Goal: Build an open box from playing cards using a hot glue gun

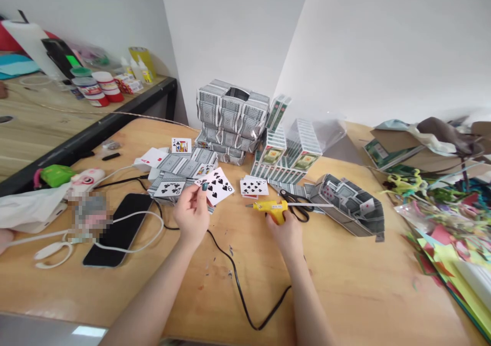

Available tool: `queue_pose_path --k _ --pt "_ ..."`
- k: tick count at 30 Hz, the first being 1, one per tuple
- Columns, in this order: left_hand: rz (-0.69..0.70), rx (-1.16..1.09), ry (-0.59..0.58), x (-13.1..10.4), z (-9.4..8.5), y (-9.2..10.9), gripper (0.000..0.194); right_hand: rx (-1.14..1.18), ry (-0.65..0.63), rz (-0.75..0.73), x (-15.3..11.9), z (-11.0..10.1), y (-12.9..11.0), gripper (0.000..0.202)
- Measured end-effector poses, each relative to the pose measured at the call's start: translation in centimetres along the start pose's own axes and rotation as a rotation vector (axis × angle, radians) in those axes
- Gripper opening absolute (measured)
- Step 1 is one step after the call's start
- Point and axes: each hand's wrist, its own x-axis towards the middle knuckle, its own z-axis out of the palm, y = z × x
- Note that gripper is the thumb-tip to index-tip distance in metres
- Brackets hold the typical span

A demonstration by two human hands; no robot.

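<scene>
A spades playing card [217,186] is pinched between the thumb and fingers of my left hand [192,213], its face toward me. My right hand [284,231] is wrapped round a yellow glue gun [271,208], whose nozzle points left. Just beyond the nozzle lies a face-up card, the eight of spades [253,186]. Black scissors [301,205] rest to the right, partly behind the glue gun. Left of my left hand is a loose heap of grey-backed cards [178,166]. An open shape built from cards [347,205] stands on the right.
At the back stand a large card structure [233,113] and stacked green card boxes [286,154]. A phone [117,231] with a white cable lies left. A black cord [236,269] crosses the front of the table [345,295]. Colourful paper scraps [448,243] crowd the right edge.
</scene>
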Motion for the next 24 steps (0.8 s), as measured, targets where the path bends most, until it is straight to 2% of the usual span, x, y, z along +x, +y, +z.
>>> queue_pose_path --k 3,6,9,11,13,15,17,19,21,24 --pt "0.037 -0.013 0.030 0.4 -0.1 0.0 0.021 -0.053 0.030 -0.048 -0.3 0.7 0.2 0.024" --pt "0.079 0.012 0.082 0.8 -0.2 0.1 0.020 -0.150 0.066 -0.023 -0.5 0.9 0.0 0.034" --pt "0.098 0.033 0.109 1.2 -0.3 0.1 0.018 -0.234 0.083 0.021 -0.5 0.1 -0.4 0.047" --pt "0.095 0.030 0.103 1.3 -0.3 0.0 0.017 -0.220 0.078 -0.021 -0.3 -0.8 -1.1 0.044" --pt "0.079 0.015 0.087 1.3 -0.3 -0.3 0.017 -0.115 -0.007 -0.130 0.0 -1.6 -2.5 0.029" --pt "0.059 0.012 0.066 1.4 -0.3 -0.6 0.018 0.025 -0.197 -0.264 0.2 -2.0 -4.6 0.014" --pt "0.049 0.030 0.052 1.4 -0.3 -1.0 0.019 0.074 -0.387 -0.429 0.5 -1.8 -7.1 0.011" --pt "0.051 0.050 0.036 1.4 -0.3 -1.3 0.019 0.007 -0.457 -0.582 0.9 -1.1 -9.7 0.009" --pt "0.061 0.060 0.019 1.4 -0.3 -1.4 0.019 -0.110 -0.497 -0.695 1.5 -0.1 -11.9 0.017" --pt "0.070 0.066 0.018 1.4 -0.4 -1.3 0.019 -0.292 -0.587 -0.729 2.8 1.3 -13.9 0.027"
